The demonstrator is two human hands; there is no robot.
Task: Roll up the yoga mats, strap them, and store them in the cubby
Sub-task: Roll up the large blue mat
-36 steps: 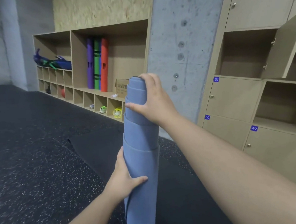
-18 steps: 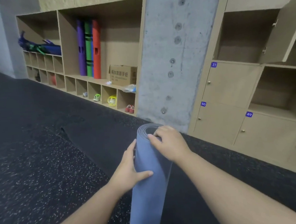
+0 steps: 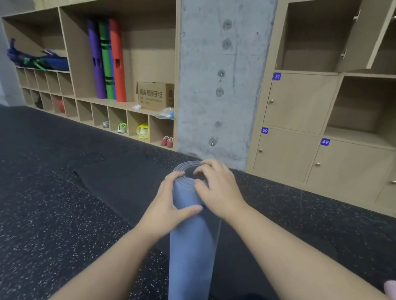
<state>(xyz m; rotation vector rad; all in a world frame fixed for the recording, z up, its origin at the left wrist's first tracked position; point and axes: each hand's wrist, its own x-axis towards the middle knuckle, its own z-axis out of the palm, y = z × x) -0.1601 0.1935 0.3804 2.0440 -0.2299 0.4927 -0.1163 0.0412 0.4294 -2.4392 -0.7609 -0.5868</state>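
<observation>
1. Along the far wall stands a wooden shelf unit (image 3: 70, 53); its tall cubby holds a purple roll (image 3: 96, 61), a green roll (image 3: 106, 62) and a red roll (image 3: 118, 62) upright side by side, with a cardboard box (image 3: 155, 95) just beside them.
2. In the small compartments below sit pairs of shoes (image 3: 167, 141), and a heap of blue mats (image 3: 45, 63) lies in the upper left cubby.
3. A concrete pillar (image 3: 224, 67) rises between that shelf unit and the numbered lockers (image 3: 298, 102) on the right, some with doors open.
4. A dark mat (image 3: 115, 185) lies flat on the speckled floor (image 3: 34, 217), between the person and the shelves.
5. The rolled blue yoga mat (image 3: 191, 243) stands roughly upright in the near centre, its open spiral end toward the camera's top.
6. The left hand (image 3: 167, 207) wraps the roll's left side just below the top, thumb laid across its front.
7. The right hand (image 3: 218, 188) grips the top rim from the right, fingertips curled over the edge into the spiral.
</observation>
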